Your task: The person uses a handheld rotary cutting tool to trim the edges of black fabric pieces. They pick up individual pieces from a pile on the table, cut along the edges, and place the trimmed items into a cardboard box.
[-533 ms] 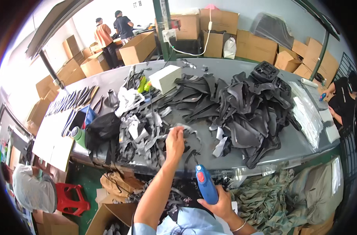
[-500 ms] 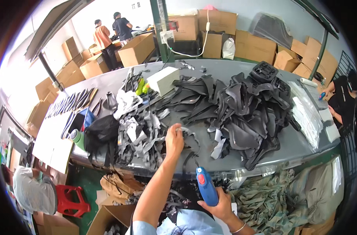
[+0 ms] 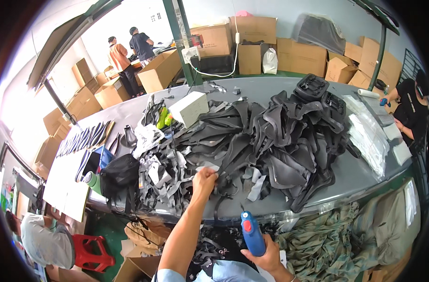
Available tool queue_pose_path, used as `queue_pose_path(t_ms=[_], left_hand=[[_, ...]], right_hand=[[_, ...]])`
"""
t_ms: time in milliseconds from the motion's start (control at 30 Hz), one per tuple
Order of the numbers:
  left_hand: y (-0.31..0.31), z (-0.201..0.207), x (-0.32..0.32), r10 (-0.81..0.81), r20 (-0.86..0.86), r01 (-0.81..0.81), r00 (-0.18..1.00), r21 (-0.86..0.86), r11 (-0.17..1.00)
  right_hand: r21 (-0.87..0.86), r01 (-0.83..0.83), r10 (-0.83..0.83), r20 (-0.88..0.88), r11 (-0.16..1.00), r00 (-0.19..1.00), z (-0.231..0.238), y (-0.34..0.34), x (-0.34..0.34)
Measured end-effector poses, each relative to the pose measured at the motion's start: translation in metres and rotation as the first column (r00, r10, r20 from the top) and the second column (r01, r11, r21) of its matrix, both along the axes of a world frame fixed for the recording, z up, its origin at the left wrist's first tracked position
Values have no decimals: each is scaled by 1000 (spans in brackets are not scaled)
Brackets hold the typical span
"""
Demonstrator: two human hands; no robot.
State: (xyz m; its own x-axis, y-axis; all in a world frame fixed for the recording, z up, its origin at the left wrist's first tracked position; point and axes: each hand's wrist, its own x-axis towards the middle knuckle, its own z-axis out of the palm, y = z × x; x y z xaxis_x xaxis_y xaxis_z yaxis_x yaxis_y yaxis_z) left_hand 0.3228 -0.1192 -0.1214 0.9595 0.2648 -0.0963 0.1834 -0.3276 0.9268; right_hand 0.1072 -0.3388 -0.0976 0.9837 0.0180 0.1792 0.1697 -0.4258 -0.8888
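Over on the left of the counter [image 3: 353,171] sat a green bottle [image 3: 93,181] and a black bag [image 3: 119,173], then a messy heap of grey scraps [image 3: 155,175]. Next up was the left grip [image 3: 205,181], fingers curled in right at the lower-left end of a long dark piece [image 3: 236,152]. Honestly couldn't tell if it was pinched, the fingers hid that bit. The piece slanted up and right, away from the grip. Then the blue tool [image 3: 253,235], near the counter's front edge: long axis mostly away from the person, thin tip leaning slightly left. The right grip [image 3: 267,255] was wrapped round its back end, so the rest stuck out ahead.
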Motion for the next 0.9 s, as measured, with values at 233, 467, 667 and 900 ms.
queue_pose_path(t_ms=[233, 467, 667, 900], left_hand=[[8, 25, -175, 170, -101, -193, 980, -312, 930], [-24, 4, -265, 227, -147, -270, 963, -565, 780], [-24, 13, -256, -6, 31, 6, 1000, 11, 1000], [-27, 16, -246, -22, 144, -21, 989, 294, 956]], right_hand=[[119, -18, 34, -139, 993, 990, 14, 28, 12], [-104, 22, -40, -168, 994, 985, 7, 71, 20], [-88, 72, -76, -44, 993, 996, 7, 71, 15], [-131, 112, -106, 54, 985, 993, 11, 74, 0]])
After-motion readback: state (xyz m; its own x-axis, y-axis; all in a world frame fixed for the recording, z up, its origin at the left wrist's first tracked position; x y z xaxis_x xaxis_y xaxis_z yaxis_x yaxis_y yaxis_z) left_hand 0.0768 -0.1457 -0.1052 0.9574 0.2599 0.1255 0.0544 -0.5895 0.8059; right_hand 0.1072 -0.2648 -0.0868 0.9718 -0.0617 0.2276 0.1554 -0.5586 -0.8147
